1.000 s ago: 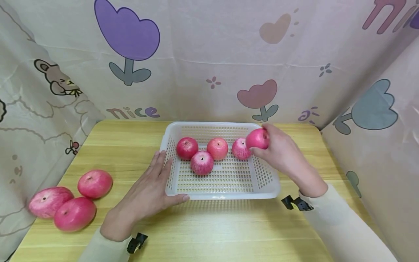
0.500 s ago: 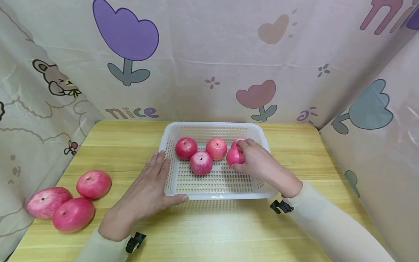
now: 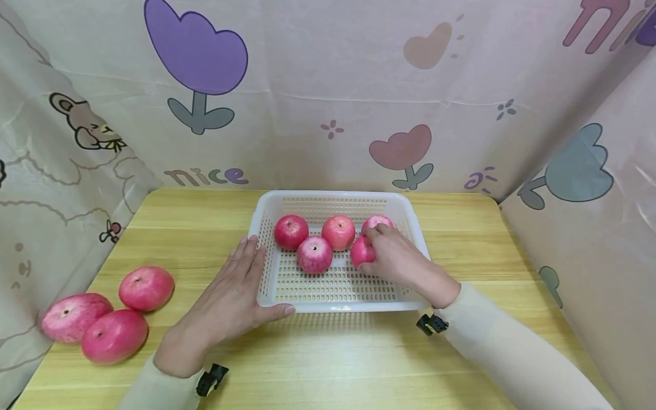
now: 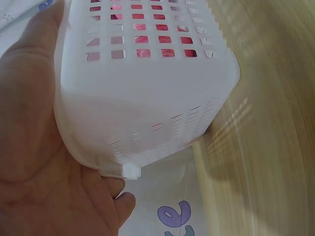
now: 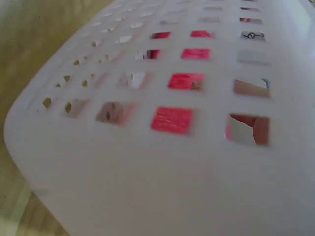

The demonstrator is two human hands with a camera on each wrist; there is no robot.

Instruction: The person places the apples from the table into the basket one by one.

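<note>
Held apple [image 3: 361, 253] now low inside the basket [image 3: 345, 307], right of centre, just in front of a striped apple [image 3: 377, 221]; a second ago it was up by the right wall; right hand [image 3: 400, 259] has fingers curled round it (floor contact: can't tell); left hand [image 3: 220, 310] unmoved, fingers straight against the left rim.

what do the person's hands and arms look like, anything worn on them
The left hand and right hand are bare, no gloves or rings showing. The left sleeve and right sleeve are long, plain pale cream. Small angular black pieces show at the left cuff and right cuff.
</note>
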